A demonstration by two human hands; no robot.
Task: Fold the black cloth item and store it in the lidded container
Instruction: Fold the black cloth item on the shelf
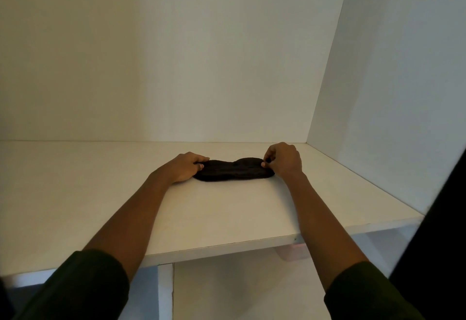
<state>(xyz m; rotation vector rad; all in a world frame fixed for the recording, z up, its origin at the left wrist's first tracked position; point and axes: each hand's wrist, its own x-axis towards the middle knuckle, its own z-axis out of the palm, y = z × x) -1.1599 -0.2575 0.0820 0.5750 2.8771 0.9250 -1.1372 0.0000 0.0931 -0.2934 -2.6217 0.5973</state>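
Note:
A small black cloth item (233,170) lies flat on a white shelf (227,213), stretched sideways into a long oval. My left hand (185,167) rests on its left end, fingers curled over the edge and thumb on top. My right hand (283,159) pinches its right end between thumb and fingertips. Both forearms reach forward over the shelf's front edge, with dark sleeves near the camera. No lidded container is clearly visible.
White walls close the shelf at the back and on the right (390,92). Below the shelf's front edge are a vertical white divider (165,292) and a pale translucent object (293,251), partly hidden. A dark panel (441,244) stands at the right edge.

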